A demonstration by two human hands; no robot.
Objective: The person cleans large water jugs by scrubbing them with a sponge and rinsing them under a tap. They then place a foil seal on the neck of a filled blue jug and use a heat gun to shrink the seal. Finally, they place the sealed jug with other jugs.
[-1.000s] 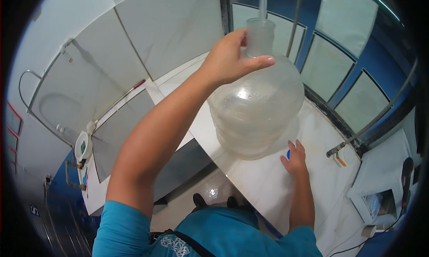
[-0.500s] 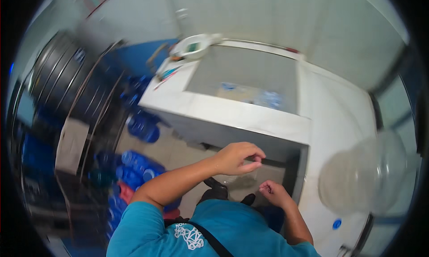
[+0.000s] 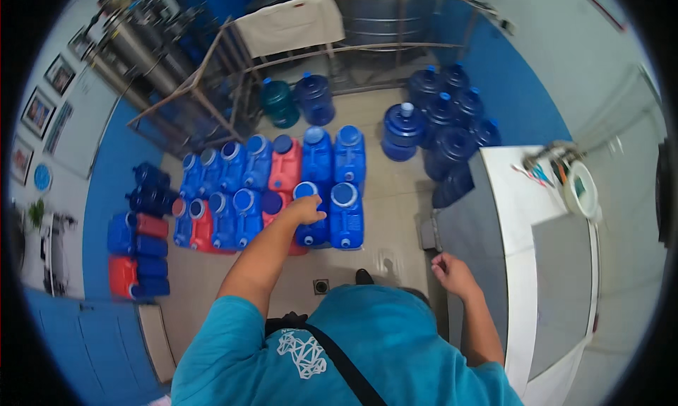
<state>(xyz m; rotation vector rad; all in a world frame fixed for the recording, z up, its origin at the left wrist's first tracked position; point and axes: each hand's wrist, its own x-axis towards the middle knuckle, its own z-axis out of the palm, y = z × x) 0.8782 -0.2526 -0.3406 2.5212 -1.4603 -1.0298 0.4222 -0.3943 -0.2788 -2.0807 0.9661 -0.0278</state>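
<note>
My left hand [image 3: 306, 210] is over the near right part of a group of water jugs, next to a blue jug [image 3: 311, 229] with a white-rimmed blue cap. Its fingers are loosely bent and partly hidden, with nothing visible in them; I cannot tell whether they touch the jug. Another blue jug [image 3: 346, 219] stands just right of it, and a red jug [image 3: 274, 201] just left. My right hand [image 3: 454, 273] hangs beside the grey side of the counter [image 3: 474, 229], fingers loosely curled and no object showing in it.
Round blue bottles [image 3: 404, 130] stand by the blue wall at back right. A metal railing [image 3: 395, 47] with a cloth [image 3: 289, 26] runs behind. More jugs [image 3: 138, 254] are stacked at left. A floor drain [image 3: 320, 287] lies near my feet. A white basin [image 3: 580, 190] rests on the counter.
My view has turned left from the counter and its recessed basin to the rows of jugs. My left hand now lies over the jugs; my right hand is beside the counter's side.
</note>
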